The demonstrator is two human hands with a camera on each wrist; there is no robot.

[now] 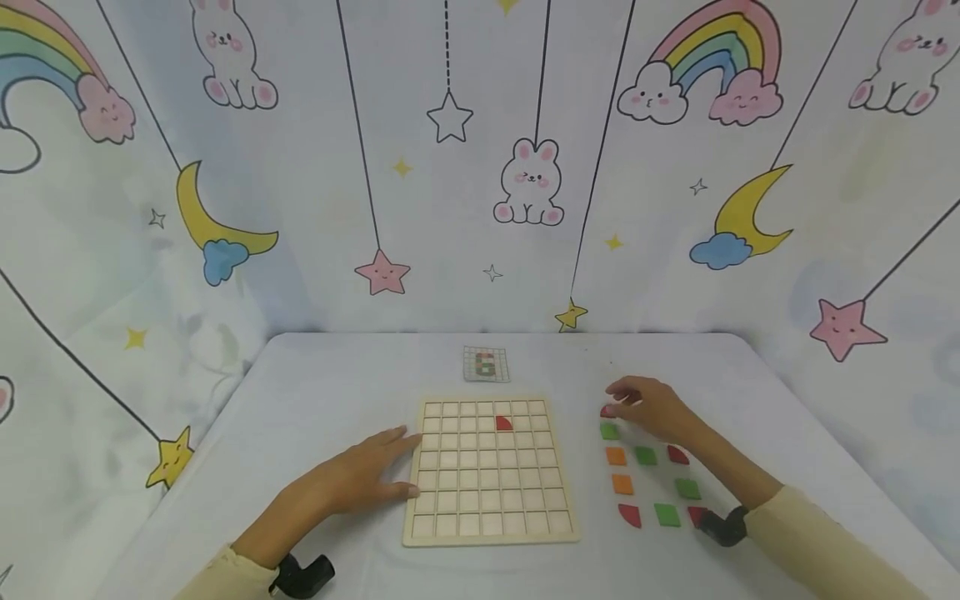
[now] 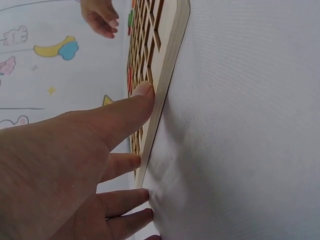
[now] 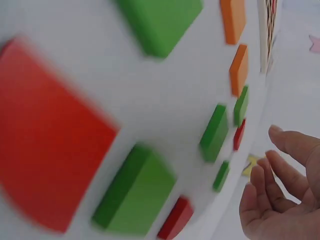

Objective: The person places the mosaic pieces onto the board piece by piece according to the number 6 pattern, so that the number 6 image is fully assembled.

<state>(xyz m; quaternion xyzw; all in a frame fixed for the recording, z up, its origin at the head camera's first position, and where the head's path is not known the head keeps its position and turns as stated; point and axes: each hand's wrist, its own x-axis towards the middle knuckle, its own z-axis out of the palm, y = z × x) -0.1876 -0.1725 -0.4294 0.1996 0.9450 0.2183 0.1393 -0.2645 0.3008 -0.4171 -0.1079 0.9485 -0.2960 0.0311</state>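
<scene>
A square wooden grid board [image 1: 491, 542] lies on the table, with one red quarter-round piece [image 1: 503, 423] in an upper cell. My left hand [image 1: 356, 475] touches the board's left side; in the left wrist view its thumb [image 2: 142, 92] rests on the rim. Over the far end of the loose pieces hovers my right hand [image 1: 652, 408], fingers loosely bent. Nearest to its fingertips is a red quarter-round piece [image 1: 607, 412]. In the right wrist view that red piece [image 3: 239, 135] lies on the table, apart from the hand [image 3: 287, 185].
Right of the board lie green squares [image 1: 667, 515], orange squares [image 1: 622, 484] and more red quarter-rounds [image 1: 630, 516]. A small grid card [image 1: 486, 364] with a coloured figure lies behind the board. A patterned cloth backdrop [image 1: 450, 208] rises behind the white table.
</scene>
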